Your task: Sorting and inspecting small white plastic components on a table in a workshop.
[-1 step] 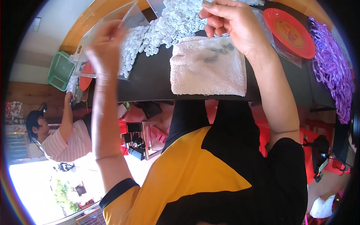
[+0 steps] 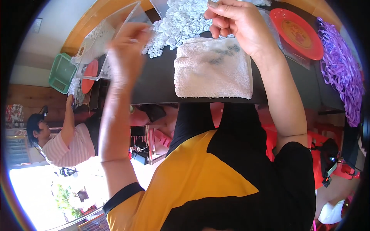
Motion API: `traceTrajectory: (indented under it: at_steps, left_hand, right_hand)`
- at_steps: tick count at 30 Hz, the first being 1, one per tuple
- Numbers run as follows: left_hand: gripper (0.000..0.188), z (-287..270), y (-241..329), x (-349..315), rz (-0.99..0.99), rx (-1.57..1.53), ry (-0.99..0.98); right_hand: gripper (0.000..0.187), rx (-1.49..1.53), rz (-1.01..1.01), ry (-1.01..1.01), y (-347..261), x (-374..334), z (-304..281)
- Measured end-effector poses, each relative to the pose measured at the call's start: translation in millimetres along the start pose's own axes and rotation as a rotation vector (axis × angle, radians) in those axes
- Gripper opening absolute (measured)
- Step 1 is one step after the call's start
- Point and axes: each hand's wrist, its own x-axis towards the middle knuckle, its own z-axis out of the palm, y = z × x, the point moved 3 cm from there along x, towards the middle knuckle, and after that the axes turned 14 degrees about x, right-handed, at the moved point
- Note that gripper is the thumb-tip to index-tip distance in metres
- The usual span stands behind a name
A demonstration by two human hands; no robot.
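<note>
My left hand (image 2: 129, 52) is smeared by motion above the near edge of a clear plastic tray (image 2: 133, 19), so its fingers cannot be made out. Beside it spreads a heap of small whitish oval plastic pieces (image 2: 179, 25). My right hand (image 2: 243, 27) hovers over the far edge of a folded white towel (image 2: 210, 77), thumb and fingers curled together in a pinch. Whatever may lie between those fingertips is too small to tell. Grey smudges mark the towel, which lies flat on the dark table (image 2: 154, 82) in front of me.
A red plate (image 2: 275, 17) rests on clear plastic sheeting at the right. Purple ribbons (image 2: 339, 73) hang over the table's right end. At far left, a person (image 2: 71, 140) in a striped shirt reaches toward more whitish pieces beside a green basket (image 2: 63, 73) and a red dish (image 2: 90, 73).
My left hand has swung to the right, toward the heap of pieces, uncovering more of the red dish behind it. The right hand stays almost where it was.
</note>
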Motion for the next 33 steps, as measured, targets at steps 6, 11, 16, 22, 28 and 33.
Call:
traceTrajectory:
  at_steps: [6, 11, 16, 22, 28, 33]
  left_hand:
    - [0.013, 97.3, 49.3, -53.6, 0.386, 0.067, -0.34]
    - [0.013, 108.8, 42.1, -55.1, 0.44, 0.168, -0.321]
    - [0.01, 95.3, 28.6, -48.9, -0.312, -0.52, -0.522]
    - [0.012, 90.6, 15.8, -50.9, -0.623, -0.894, -0.467]
    - [0.014, 94.1, 0.2, -52.1, -0.813, -1.285, -0.475]
    - [0.011, 94.6, 1.8, -56.0, -0.822, -1.491, -0.522]
  right_hand:
    - [0.024, 0.026, -0.016, 0.012, 4.4, 5.8, -2.3]
    - [0.025, -0.15, -0.08, -0.017, 11.6, 8.2, -9.9]
    - [0.025, -0.421, -0.156, -0.049, 15.5, 10.2, -6.9]
    - [0.017, -0.556, -0.112, -0.115, 32.5, 15.7, -9.3]
    - [0.014, -0.663, -0.236, -0.355, 45.7, 11.1, 5.4]
    - [0.016, -0.785, -0.412, -0.35, 53.5, 9.2, 16.5]
